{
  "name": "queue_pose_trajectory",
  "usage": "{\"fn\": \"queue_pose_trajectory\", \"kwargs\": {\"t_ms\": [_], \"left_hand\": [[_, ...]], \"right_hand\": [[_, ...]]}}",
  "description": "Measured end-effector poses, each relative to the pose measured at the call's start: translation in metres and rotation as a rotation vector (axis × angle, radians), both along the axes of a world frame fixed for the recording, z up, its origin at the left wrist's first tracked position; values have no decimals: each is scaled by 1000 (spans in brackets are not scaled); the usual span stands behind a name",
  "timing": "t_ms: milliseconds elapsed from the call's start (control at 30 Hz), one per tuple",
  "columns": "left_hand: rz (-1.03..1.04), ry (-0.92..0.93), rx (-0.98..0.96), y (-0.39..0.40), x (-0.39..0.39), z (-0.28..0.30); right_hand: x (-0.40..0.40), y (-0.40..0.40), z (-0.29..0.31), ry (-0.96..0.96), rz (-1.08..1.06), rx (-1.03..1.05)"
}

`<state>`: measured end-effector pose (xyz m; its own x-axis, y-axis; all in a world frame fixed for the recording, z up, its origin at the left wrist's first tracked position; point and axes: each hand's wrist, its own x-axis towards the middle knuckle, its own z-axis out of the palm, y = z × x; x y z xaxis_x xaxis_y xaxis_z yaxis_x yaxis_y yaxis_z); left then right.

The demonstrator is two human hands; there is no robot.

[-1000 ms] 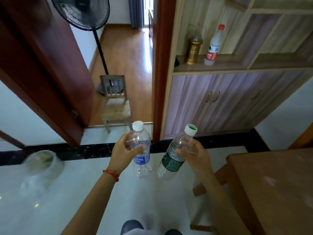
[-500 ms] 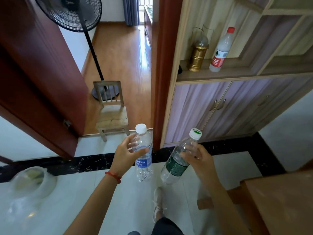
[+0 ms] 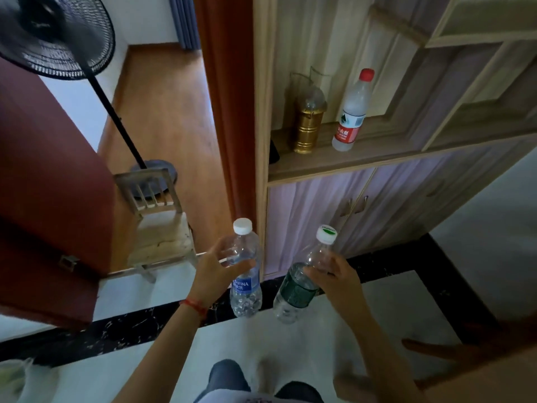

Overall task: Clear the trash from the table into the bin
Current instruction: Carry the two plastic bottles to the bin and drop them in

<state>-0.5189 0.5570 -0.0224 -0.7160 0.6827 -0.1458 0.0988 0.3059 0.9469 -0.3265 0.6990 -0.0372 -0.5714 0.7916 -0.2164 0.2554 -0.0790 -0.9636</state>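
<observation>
left hand grips a blue-label water bottle, upright at centre frame; right hand grips a green-label water bottle, tilted, just beside it. both are held over a pale glossy tile floor with a black marble border strip. wooden chair and standing fan at left in an open doorway; wood cabinet at upper right, its shelf carrying a red-capped bottle.

Bare forearms, no sleeves; red string bracelet on left wrist; dark blue trouser legs below.
</observation>
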Motion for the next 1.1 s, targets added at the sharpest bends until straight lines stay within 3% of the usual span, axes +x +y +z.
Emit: {"fn": "queue_pose_trajectory", "kwargs": {"t_ms": [267,533,867,1100], "left_hand": [[-215,-67,-34,84,-9,-8],[-612,-113,-70,174,-2,-13],[-1072,-169,-111,257,41,-15],[-1174,-250,-127,301,74,-21]], "right_hand": [[3,38,-14,-5,-220,-30],[35,44,-6,-86,-528,55],[72,19,-6,-63,-1031,15],[97,29,-7,-117,-1182,17]]}}
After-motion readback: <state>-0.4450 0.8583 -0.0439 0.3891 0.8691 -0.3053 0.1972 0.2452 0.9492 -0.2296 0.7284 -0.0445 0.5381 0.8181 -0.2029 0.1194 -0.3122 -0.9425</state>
